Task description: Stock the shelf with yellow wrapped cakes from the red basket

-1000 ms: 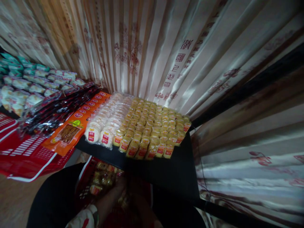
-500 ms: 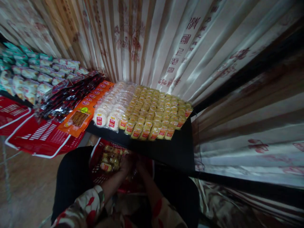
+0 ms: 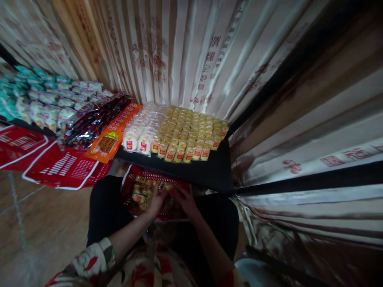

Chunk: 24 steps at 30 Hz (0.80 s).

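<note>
A red plastic basket (image 3: 125,184) rests at my lap under the table's front edge, with several small yellow wrapped snack packets (image 3: 140,198) inside. My left hand (image 3: 156,201) is over the middle of the basket, fingers closed around a small yellow snack packet (image 3: 168,186). Close beside it, my right hand (image 3: 186,201) has its fingers closed on the right side of that packet. Dim light and blur hide the exact fingertip contact. Above the basket, rows of matching yellow packets (image 3: 185,133) with red-and-white labels lie on the black table (image 3: 206,169).
Left of the yellow rows lie white round packets (image 3: 137,139), an orange snack bag (image 3: 108,139), dark shiny packets (image 3: 89,129) and green-and-white packets (image 3: 44,97). Red baskets (image 3: 70,167) stand at the left. A pleated printed curtain (image 3: 179,52) hangs behind and right of the table.
Both hands have risen from deeper in the basket, and a yellow packet now shows between their fingers. The view has shifted slightly; the table rows look the same.
</note>
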Each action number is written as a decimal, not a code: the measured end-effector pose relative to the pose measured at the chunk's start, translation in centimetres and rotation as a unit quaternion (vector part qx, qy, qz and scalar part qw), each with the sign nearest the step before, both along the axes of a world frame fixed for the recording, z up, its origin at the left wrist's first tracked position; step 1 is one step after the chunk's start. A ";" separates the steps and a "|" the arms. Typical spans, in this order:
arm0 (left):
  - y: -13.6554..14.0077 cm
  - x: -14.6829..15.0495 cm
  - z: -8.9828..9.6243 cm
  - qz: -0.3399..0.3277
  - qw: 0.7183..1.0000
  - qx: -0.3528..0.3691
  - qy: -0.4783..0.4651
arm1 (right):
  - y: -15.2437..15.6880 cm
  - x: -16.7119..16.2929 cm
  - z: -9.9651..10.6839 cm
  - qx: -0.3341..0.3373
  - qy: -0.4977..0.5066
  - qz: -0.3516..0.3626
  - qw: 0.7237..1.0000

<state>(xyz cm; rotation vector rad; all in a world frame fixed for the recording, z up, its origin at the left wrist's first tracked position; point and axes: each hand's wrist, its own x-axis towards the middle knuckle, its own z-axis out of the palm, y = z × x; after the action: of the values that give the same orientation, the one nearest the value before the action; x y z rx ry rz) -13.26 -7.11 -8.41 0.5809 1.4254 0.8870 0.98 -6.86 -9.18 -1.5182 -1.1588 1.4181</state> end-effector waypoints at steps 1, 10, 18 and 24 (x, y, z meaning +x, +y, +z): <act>-0.1 -0.1 0.7 -0.002 1.000 0.005 -0.027 | -0.2 0.4 1.1 0.005 0.008 0.016 1.000; 0.7 1.6 7.1 -0.096 0.989 0.042 -0.106 | 0.4 4.4 8.6 0.050 0.079 -0.007 0.996; 2.1 6.7 8.5 -0.001 0.978 -0.013 -0.211 | 0.5 4.3 8.1 0.059 0.152 -0.211 0.964; 2.8 10.2 7.9 -0.024 0.977 0.007 -0.212 | 0.4 5.1 6.9 0.071 0.097 -0.238 0.964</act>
<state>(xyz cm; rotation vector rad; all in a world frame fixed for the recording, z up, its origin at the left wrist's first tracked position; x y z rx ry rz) -3.08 -4.31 -0.48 0.4033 1.0146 0.9198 6.04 -6.46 -2.29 -1.4011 -0.6984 1.0997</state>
